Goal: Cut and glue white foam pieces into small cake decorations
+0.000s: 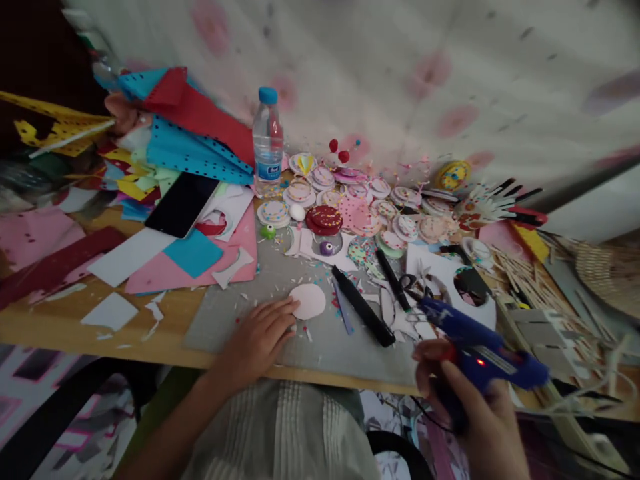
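Note:
A pale, rounded foam piece (308,302) lies flat on the grey mat (225,313). My left hand (263,337) rests palm down beside it, fingers fairly straight, fingertips touching its left edge. At the right, my right hand (463,393) is wrapped round the handle of a blue glue gun (465,330), which has a small red light lit and its nozzle pointing left. Between the hands lie a thick black marker (363,307) and a thinner black pen (393,280). Scissors (417,287) sit by the nozzle, partly hidden.
Many small decorated foam hats (324,219) crowd the back, beside a water bottle (269,143). A phone (183,205) and coloured foam sheets (200,120) cover the left. Wooden sticks (535,287) and a white cable (590,393) lie at right.

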Demonstrator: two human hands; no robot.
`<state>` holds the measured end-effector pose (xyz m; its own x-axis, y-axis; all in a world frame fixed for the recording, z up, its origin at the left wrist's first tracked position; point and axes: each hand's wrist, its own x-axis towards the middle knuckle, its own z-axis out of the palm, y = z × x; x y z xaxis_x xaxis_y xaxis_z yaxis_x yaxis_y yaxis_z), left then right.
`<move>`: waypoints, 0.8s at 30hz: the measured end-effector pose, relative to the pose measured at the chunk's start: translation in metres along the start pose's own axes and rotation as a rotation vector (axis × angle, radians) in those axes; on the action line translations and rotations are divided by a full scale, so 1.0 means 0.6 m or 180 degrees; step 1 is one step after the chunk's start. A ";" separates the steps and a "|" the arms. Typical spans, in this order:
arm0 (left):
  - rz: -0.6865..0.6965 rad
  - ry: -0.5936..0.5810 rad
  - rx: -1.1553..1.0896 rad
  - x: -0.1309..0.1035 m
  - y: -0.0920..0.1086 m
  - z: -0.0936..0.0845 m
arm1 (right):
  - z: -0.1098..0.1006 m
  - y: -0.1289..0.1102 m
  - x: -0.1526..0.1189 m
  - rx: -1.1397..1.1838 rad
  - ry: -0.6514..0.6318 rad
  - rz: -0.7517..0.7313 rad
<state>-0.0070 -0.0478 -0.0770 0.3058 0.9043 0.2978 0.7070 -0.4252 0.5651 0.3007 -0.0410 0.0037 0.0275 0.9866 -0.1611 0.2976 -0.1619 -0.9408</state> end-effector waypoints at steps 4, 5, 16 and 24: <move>0.0011 -0.0021 0.0065 -0.015 0.003 0.007 | 0.071 -0.022 0.018 0.0335 -0.0592 0.0346; 0.0020 -0.0053 0.0084 -0.017 0.002 0.007 | 0.083 -0.023 0.020 0.0264 -0.0693 0.0378; -0.0078 -0.0191 0.0008 -0.014 0.006 -0.002 | 0.117 0.013 0.060 -0.0535 -0.1163 0.0721; -0.0101 -0.0276 -0.0055 -0.011 0.002 -0.003 | 0.125 -0.009 0.077 -0.0727 -0.1370 0.0799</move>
<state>-0.0095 -0.0545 -0.0771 0.3380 0.9169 0.2121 0.7064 -0.3961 0.5866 0.2292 0.0037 -0.0211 -0.2541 0.8123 -0.5249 0.5332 -0.3352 -0.7768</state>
